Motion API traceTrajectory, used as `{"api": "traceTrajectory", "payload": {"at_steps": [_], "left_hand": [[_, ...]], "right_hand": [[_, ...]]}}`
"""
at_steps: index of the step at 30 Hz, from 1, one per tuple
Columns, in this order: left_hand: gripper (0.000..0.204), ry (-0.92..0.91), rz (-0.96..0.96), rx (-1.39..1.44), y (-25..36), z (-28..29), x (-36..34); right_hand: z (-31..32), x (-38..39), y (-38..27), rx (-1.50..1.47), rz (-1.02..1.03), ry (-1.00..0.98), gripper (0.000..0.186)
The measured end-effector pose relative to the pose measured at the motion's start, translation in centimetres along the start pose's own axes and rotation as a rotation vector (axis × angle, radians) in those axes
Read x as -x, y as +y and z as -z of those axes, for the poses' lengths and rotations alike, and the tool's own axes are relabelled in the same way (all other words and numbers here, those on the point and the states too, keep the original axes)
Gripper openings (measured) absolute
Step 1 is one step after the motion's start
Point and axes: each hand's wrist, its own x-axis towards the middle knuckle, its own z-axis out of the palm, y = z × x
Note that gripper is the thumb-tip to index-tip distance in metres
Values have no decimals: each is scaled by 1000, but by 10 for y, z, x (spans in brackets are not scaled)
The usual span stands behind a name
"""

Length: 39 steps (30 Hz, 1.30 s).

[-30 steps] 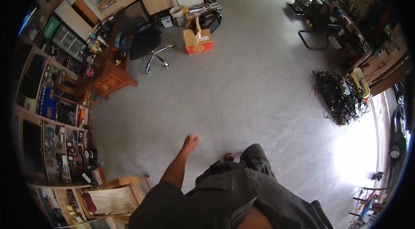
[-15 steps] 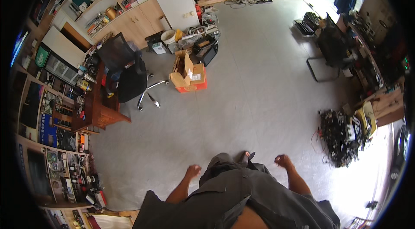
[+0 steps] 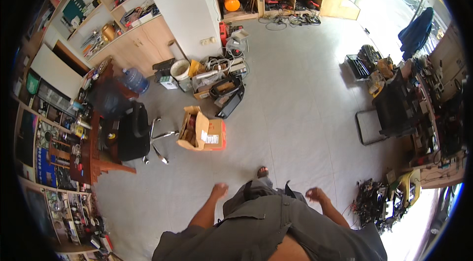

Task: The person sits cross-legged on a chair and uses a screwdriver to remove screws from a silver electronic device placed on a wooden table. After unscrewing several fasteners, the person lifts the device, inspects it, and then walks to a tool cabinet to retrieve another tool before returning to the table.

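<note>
My left hand [image 3: 219, 191] hangs at my side over the grey tiled floor [image 3: 300, 103], fingers loosely curled, with nothing in it. On the other side of my grey shirt and trousers, my right hand [image 3: 315, 194] is also empty, its fingers loosely curled. One foot [image 3: 262, 171] shows ahead of my body. The nearest thing in front is an open cardboard box [image 3: 202, 130] on the floor, well apart from both hands.
A black office chair [image 3: 134, 133] stands by a wooden desk [image 3: 93, 157] at the left. Shelves and cabinets line the left wall. A heap of boxes and cables [image 3: 221, 81] lies ahead, a cable pile [image 3: 382, 202] at the right, a dark chair [image 3: 394, 111] beyond it.
The view has moved forward across the floor; the cardboard box and office chair are nearer. My right hand has come into view, and both hands have swung beside my body.
</note>
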Motion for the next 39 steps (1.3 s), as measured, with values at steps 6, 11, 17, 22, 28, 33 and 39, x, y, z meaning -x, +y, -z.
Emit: {"api": "traceTrajectory", "payload": {"at_steps": [6, 11, 17, 22, 28, 33, 39], "left_hand": [[21, 204, -601, -244, 263, 136, -184], [20, 188, -675, 147, 417, 134, -291], [27, 6, -245, -56, 397, 96, -357], [30, -21, 55, 78, 376, 64, -315], [17, -100, 208, 359, 451, 52, -397], [18, 91, -86, -56, 569, 126, -580], [28, 137, -405, 93, 803, 280, -728]], "right_hand": [[44, -52, -32, -94, 10, 161, 19], [124, -152, -29, -226, -84, 103, 18], [298, -368, -37, -380, 44, 109, 17], [504, -488, -170, -206, 9, 67, 12], [639, -628, -266, -108, 34, 245, 13], [638, -698, -269, -249, -93, 5, 15], [676, -760, -295, -146, 4, -50, 17]]}}
